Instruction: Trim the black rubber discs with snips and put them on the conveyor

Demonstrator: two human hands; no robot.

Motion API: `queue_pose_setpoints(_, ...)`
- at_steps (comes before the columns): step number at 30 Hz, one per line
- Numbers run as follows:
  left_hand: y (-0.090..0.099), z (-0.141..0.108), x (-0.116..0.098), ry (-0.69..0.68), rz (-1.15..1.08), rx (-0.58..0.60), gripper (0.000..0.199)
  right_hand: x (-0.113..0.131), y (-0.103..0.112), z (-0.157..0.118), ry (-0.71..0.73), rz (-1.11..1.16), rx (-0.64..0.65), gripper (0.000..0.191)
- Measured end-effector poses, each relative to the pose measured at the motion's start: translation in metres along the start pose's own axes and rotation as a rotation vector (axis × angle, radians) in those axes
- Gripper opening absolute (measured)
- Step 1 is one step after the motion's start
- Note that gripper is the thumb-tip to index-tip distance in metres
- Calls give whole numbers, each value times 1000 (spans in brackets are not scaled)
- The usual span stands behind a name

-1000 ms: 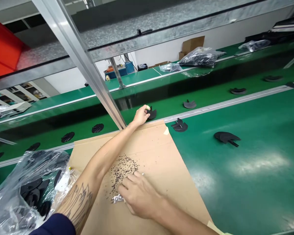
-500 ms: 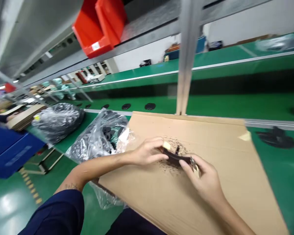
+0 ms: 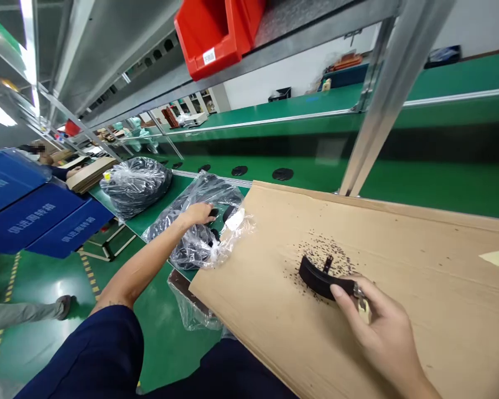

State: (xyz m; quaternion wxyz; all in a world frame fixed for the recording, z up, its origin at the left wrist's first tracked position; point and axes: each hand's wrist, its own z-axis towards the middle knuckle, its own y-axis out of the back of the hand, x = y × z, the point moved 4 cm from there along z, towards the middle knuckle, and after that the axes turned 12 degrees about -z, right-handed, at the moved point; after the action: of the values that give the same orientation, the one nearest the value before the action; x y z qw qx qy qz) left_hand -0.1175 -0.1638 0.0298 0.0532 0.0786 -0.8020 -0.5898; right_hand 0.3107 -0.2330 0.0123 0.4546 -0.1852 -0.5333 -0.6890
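Observation:
My right hand (image 3: 378,321) is closed on one end of a curved black strip (image 3: 316,279), held just above the cardboard sheet (image 3: 274,343). A small metal tool (image 3: 359,293) also shows in this hand, mostly hidden by the fingers. Behind the strip, a short black piece (image 3: 328,264) stands out among scattered black crumbs (image 3: 316,244). My left hand (image 3: 198,213) reaches over an open clear plastic bag (image 3: 195,252) holding black parts. Its thumb and forefinger look apart, with a black part (image 3: 213,212) at their tips; whether they touch it is unclear.
A tied bag of dark parts (image 3: 135,188) lies farther left on the green bench. Blue boxes (image 3: 37,219) are stacked at the left, near a person's leg (image 3: 25,316). An upright metal post (image 3: 382,111) rises behind the cardboard, and a red bin (image 3: 216,39) hangs above.
My left hand has let go of the curved black strip and moved left to the open plastic bag. My right hand still holds the strip. The view has turned left.

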Motion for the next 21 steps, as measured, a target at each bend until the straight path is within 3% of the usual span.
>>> queue_pose_setpoints(6,-2,1,16,-87,17,169,28,0,0,-3,-9,18,33,33)
queue_pose_setpoints(14,-6,3,30,-148,-92,299,49,0,-1,-4,0,18,32,33)
queue_pose_setpoints(21,0,1,22,-322,-284,364,18,-1,0,-4,-4,-3,-5,29)
